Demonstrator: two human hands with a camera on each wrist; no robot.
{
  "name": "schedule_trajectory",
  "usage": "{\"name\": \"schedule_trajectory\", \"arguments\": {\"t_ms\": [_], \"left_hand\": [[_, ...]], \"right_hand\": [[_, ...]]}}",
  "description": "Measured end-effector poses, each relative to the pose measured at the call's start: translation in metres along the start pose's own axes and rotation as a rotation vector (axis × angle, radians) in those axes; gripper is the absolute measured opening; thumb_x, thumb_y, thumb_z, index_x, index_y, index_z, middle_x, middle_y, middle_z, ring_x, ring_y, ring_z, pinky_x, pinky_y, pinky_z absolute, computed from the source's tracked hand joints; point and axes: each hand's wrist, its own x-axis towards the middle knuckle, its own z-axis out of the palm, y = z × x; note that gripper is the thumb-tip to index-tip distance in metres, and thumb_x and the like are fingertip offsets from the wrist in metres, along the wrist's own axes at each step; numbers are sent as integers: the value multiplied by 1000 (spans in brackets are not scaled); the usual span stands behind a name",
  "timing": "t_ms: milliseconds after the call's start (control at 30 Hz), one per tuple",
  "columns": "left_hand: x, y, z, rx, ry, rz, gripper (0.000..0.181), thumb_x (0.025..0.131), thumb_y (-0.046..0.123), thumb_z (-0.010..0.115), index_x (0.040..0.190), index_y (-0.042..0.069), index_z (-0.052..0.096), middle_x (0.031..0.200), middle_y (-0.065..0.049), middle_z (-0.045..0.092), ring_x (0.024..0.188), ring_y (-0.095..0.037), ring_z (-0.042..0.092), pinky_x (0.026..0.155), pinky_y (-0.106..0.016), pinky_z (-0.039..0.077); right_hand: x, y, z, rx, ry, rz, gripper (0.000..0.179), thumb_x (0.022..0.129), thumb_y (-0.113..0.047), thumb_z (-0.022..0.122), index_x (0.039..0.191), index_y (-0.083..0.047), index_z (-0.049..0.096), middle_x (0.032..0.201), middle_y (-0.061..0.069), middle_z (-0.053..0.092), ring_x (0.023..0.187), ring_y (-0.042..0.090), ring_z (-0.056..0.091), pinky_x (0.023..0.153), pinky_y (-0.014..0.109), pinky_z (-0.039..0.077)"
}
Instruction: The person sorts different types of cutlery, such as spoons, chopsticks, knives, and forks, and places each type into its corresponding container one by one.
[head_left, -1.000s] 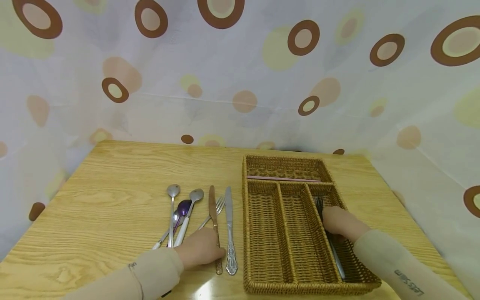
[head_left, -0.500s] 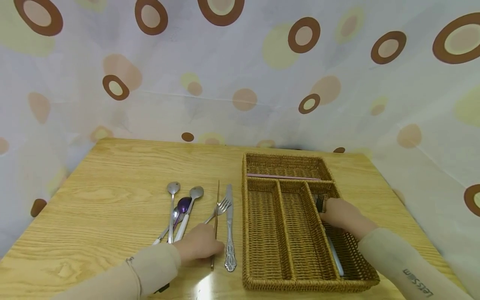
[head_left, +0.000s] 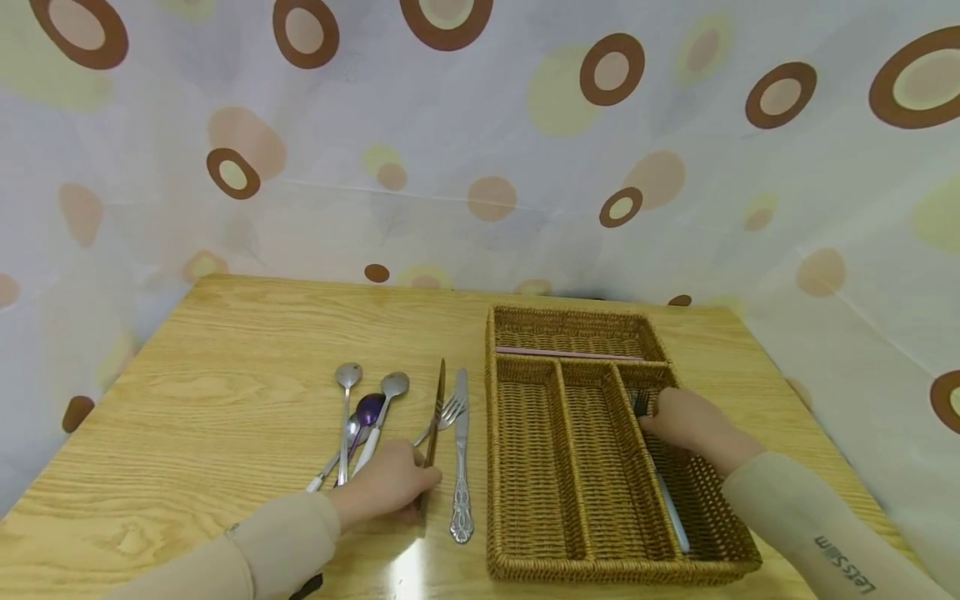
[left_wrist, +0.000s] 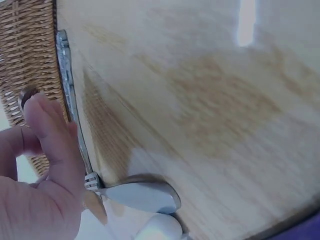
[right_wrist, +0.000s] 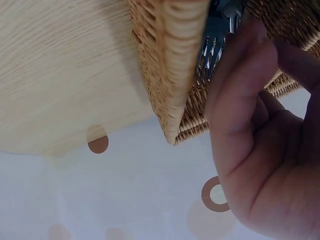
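My left hand [head_left: 390,483] grips a copper-coloured table knife [head_left: 439,396], its blade pointing away and the handle partly behind the fingers. The knife passes over a silver fork [head_left: 452,409]; beside them lies a silver table knife [head_left: 461,475] with an ornate handle. My right hand [head_left: 693,427] is inside the right compartment of a wicker cutlery tray [head_left: 491,467], fingers curled over the forks there. Dark tines [head_left: 641,403] and a pale handle [head_left: 673,512] show past it. In the right wrist view the fingers [right_wrist: 240,100] hide whether they pinch a fork.
Left of the left hand lie several spoons: a long silver spoon [head_left: 348,375], a purple spoon [head_left: 370,408] and a white-handled spoon [head_left: 394,384] among them. A pink stick [head_left: 570,354] lies in the tray's back compartment. A patterned cloth [head_left: 480,150] hangs behind the table [head_left: 262,375].
The left hand has turned the copper-coloured knife edge-on and shifted it slightly left. The right hand has moved a little away and right within its compartment; the pale handle there stays nearly still.
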Motion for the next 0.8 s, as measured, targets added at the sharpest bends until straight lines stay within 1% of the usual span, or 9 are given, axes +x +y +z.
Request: {"name": "schedule_trajectory", "arguments": {"t_ms": [100,167,267,367,500,667,733,800], "left_hand": [[-2,1,-2,-18,32,15,27,84,14,56,59,4,57,40,5,47,34,-4,45,40,-19,36],[-2,2,-2,-54,58,20,23,84,13,54,63,3,58,45,2,52,37,-5,46,42,-20,36],[-1,3,-1,-100,100,17,22,86,10,48,69,1,58,51,-1,55,42,-8,41,43,-20,33],[1,2,2,-107,148,12,22,89,9,40,75,0,55,57,-5,58,46,-10,38,44,-21,31],[3,1,4,-97,200,19,24,93,10,34,82,-2,51,59,-7,58,48,-11,37,44,-23,31],[4,0,4,-124,228,17,24,94,10,32,84,-3,50,61,-9,58,49,-12,38,44,-23,32],[5,0,4,-142,241,13,24,94,11,32,84,-2,50,61,-8,55,48,-12,38,44,-24,33],[5,1,3,-148,271,12,27,96,14,31,85,-2,50,61,-5,50,50,-13,37,45,-26,34]], "right_hand": [[0,-2,-2,-5,8,2,42,93,-22,54,52,-14,47,42,-4,40,38,9,41,57,31,46],[0,-3,-4,-7,22,4,44,92,-23,55,50,-16,43,42,-5,37,37,8,37,55,30,45],[0,-6,-7,-27,51,9,46,92,-24,55,50,-18,38,43,-7,30,39,7,30,52,28,41],[-1,-10,-11,-50,80,13,46,92,-27,55,51,-18,36,44,-7,27,41,7,25,50,26,37],[-5,-16,-16,-65,111,-5,45,93,-28,54,52,-17,38,45,-6,29,42,7,26,49,26,35],[-8,-26,-21,-78,120,-20,44,93,-28,53,53,-17,40,46,-6,30,42,8,27,48,26,34],[-9,-29,-22,-86,119,-21,45,94,-29,53,52,-17,40,46,-6,30,42,8,27,47,26,33],[-9,-32,-23,-94,118,-21,45,93,-29,53,52,-18,40,46,-6,31,42,8,28,47,25,33]]}}
